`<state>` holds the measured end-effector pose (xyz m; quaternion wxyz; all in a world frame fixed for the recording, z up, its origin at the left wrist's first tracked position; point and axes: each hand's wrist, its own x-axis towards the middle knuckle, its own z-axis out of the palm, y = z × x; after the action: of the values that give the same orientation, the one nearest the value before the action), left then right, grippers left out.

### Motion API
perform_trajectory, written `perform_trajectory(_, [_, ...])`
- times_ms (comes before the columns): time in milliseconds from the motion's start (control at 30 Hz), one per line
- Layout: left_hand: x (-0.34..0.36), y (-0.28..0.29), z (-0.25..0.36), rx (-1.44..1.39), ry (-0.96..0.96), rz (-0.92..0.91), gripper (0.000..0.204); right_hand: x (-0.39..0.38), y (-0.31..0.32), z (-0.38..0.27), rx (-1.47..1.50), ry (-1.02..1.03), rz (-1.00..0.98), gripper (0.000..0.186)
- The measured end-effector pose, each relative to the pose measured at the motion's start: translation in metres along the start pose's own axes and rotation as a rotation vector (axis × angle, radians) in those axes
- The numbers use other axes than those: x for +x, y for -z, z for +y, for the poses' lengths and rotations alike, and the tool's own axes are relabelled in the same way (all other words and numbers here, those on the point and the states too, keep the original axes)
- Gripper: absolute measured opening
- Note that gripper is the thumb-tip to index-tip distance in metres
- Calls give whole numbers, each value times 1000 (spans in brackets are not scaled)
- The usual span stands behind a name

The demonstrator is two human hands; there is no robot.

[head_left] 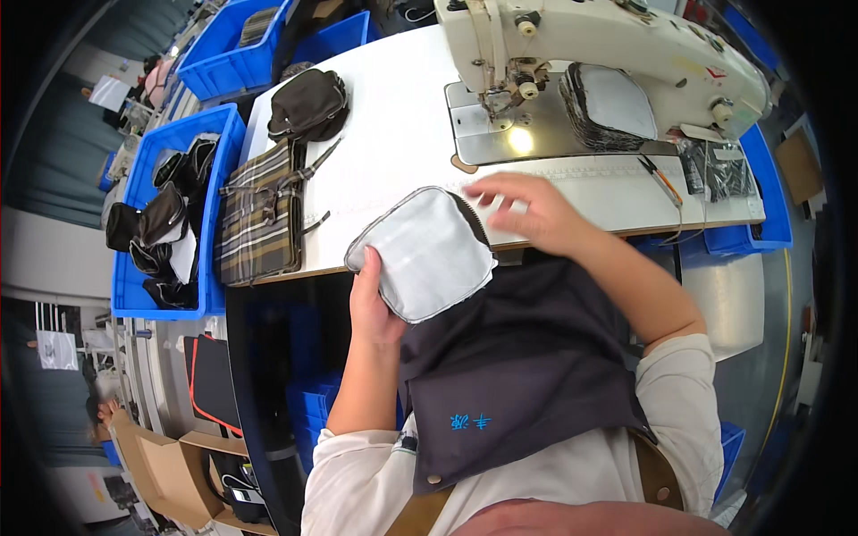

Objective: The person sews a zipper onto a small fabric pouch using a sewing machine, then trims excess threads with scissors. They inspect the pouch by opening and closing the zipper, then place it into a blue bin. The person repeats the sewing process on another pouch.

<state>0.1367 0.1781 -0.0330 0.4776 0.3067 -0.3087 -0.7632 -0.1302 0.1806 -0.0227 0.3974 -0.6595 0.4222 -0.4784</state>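
Apron (536,375): two blue characters near lower edge, upside down in view. Sewing machine (617,36): small red mark (716,72) on arm. Ruler strip (617,169) on table (393,98): fine graduations, figures too small to read.

a dark, brown-strapped apron (527,393) covers a pale shirt (554,469).

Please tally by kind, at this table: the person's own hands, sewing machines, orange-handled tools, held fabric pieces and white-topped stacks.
Left hand and right hand: 2
Sewing machine: 1
Orange-handled tool: 1
Held fabric piece: 1
White-topped stack: 1
Total: 6
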Motion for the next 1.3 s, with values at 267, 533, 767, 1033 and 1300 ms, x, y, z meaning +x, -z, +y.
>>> perform_trajectory(267, [-11, -3, -2, -24, -25, -60, 60, -27, -40, -43, -155, -34, 219, 31])
perform_trajectory(533, [-25, -8, -1, 33, -105, 7, 58, -38, -33, -47, 6, -147, 62, 18])
perform_trajectory(767, [-27, -20, 4, -7, -66, -2, 59, -42, -32, -49, 402, -193, 19, 25])
perform_trajectory(1033, [-25, -19, 4, 23, -71, 2, 59, -42, -29, -49, 405, -196, 54, 29])
perform_trajectory(1300, [-29, -27, -6, 1226, -1262, -254, 36, -50, -27, -31, 564, -349, 135, 37])
